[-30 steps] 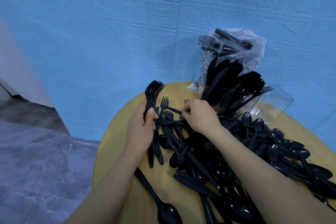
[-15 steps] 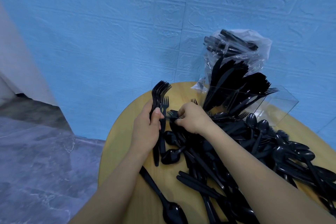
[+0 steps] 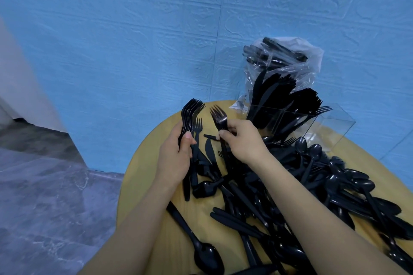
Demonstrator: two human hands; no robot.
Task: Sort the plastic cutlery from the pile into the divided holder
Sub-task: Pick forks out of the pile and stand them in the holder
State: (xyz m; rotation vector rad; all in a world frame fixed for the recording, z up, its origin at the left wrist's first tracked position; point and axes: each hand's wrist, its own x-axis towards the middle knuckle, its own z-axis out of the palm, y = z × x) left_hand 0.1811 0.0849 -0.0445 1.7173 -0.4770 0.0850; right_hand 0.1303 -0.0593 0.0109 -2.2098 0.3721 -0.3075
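Note:
A big pile of black plastic cutlery (image 3: 317,190) covers the round wooden table (image 3: 156,140). My left hand (image 3: 176,158) grips a stacked bundle of black forks (image 3: 190,116), tines up. My right hand (image 3: 241,140) pinches a pair of nested forks (image 3: 220,119) by the neck, tines up, just right of the bundle. The clear divided holder (image 3: 330,127) stands at the table's back. Knives and forks fill its left compartments; the right one looks empty.
A clear plastic bag (image 3: 290,62) with more black cutlery leans on the blue wall behind the holder. A lone spoon (image 3: 201,250) lies near the table's front edge. Grey marble floor lies to the left.
My right hand has lifted forks out of the pile and raised them upright beside the bundle. The left hand keeps its bundle, held slightly higher.

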